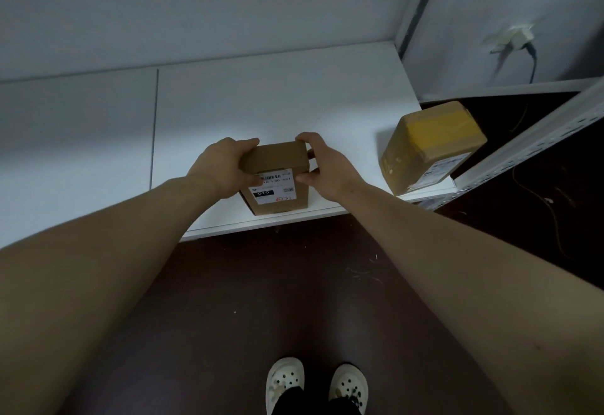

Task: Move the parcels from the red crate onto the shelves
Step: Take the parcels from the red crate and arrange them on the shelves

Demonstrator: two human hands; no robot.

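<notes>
Small box at the shelf edge

My left grip [222, 166] and right grip [330, 169] pinched the small box [276, 159] by its top as it stood near the front edge of the shelf [277, 104], at 6 o'clock. A taped parcel [431, 146] sat at 3 o'clock. I judged that an uneven release could tip the box off the edge.

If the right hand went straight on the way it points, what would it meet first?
Probably the small box it grips: the right hand points forward-left into its side.
</notes>
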